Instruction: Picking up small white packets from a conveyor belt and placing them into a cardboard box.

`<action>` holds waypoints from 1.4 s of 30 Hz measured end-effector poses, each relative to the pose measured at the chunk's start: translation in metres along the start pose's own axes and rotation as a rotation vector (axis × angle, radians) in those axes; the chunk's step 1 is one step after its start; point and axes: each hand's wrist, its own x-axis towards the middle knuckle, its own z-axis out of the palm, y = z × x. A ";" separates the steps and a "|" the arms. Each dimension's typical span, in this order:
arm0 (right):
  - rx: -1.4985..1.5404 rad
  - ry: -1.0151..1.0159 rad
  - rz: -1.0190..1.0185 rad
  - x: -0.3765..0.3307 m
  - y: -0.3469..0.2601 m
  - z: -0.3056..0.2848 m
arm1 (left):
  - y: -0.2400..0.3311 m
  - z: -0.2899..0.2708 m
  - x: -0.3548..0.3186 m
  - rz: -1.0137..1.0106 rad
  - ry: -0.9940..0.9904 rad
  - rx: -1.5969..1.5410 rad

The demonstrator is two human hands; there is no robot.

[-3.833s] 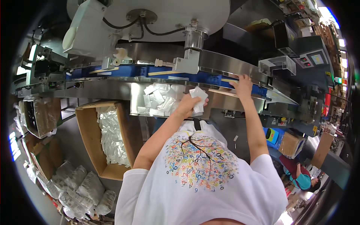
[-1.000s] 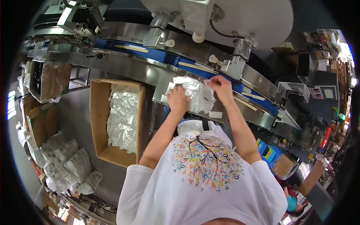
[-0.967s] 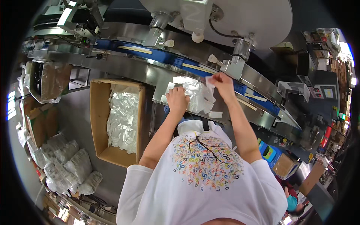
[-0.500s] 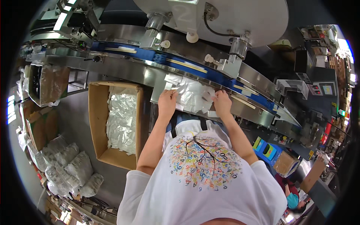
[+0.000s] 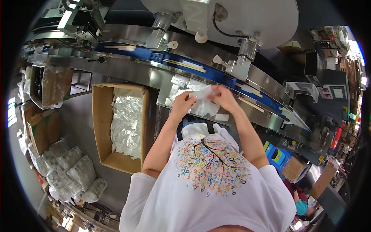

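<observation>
My left hand (image 5: 182, 103) and my right hand (image 5: 224, 97) are raised together over a steel tray, both gripping a small white sachet (image 5: 202, 93) between them. More white sachets (image 5: 191, 84) lie in a heap on the steel tray (image 5: 162, 96) right below my hands. Behind the heap runs a blue conveyor belt (image 5: 201, 71) carrying thin pale sticks (image 5: 181, 63). A round white machine head (image 5: 247, 19) with steel posts hangs above the belt.
An open cardboard box (image 5: 101, 127) lined with plastic and full of white sachets stands on the floor at my left. Bagged sachets (image 5: 73, 170) pile up at lower left. A control panel (image 5: 335, 92) stands at right. Another person (image 5: 299, 201) is at lower right.
My hands have lifted from the sachet heap and come together, now holding one sachet between them. Earlier my right hand was reaching to the belt.
</observation>
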 end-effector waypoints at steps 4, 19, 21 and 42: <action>-0.036 0.080 -0.029 0.009 -0.001 -0.001 | -0.004 -0.007 0.003 -0.052 0.050 0.102; -0.541 0.617 -0.310 0.033 -0.010 -0.046 | 0.034 -0.033 0.018 0.241 0.437 0.275; -0.616 0.634 -0.315 0.015 -0.018 -0.040 | 0.010 -0.081 0.020 0.312 0.725 0.402; -0.687 0.769 -0.410 0.009 0.006 -0.032 | -0.186 -0.193 0.067 -0.539 0.848 0.661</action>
